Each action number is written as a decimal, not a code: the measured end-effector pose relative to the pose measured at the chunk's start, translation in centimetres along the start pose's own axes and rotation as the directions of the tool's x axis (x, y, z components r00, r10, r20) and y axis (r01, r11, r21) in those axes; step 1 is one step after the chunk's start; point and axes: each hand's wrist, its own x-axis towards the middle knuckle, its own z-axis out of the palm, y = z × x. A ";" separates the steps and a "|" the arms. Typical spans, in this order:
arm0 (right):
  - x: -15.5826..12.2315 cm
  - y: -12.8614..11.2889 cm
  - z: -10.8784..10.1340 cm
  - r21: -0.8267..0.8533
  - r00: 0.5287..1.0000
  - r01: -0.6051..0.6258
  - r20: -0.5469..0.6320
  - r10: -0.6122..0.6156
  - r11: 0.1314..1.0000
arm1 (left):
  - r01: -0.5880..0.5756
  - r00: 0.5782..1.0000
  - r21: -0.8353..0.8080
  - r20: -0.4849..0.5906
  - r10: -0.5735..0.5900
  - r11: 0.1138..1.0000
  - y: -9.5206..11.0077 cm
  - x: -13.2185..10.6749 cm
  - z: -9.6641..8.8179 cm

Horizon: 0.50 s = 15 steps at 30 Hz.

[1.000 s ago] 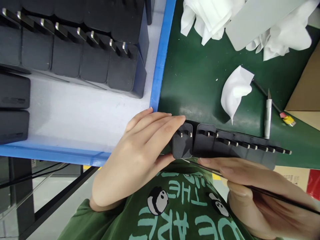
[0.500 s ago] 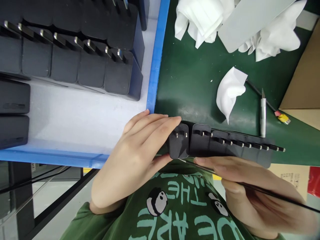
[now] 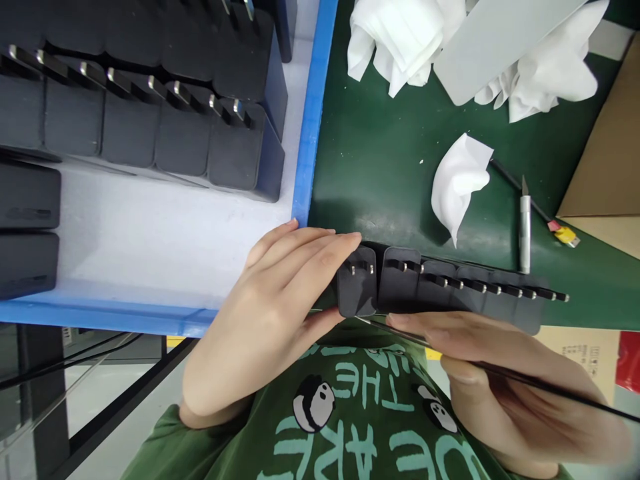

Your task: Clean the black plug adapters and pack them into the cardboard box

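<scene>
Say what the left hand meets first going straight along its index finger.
Probably the small white wipe lying apart from the others, past a stretch of green tabletop. Depth is unclear in this one view; the left hand might pass over it.

Light is bright and even, seemingly from overhead. The pale floor of the blue-edged tray point(image 3: 306, 133) looks near white, and metal prongs point(image 3: 239, 107) inside it glint. Right of the tray, the green bench point(image 3: 380, 167) carries a soft sheen, and a crumpled white cloth point(image 3: 463, 183) throws a faint shadow. Farther right, the right hand point(image 3: 530, 407) blurs toward the wrist.
</scene>
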 end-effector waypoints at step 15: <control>0.1 -0.1 0.0 0.003 1.000 -0.003 0.005 0.003 1.000 | 0.014 1.000 -0.002 0.009 -0.014 1.000 0.0 -0.1 0.1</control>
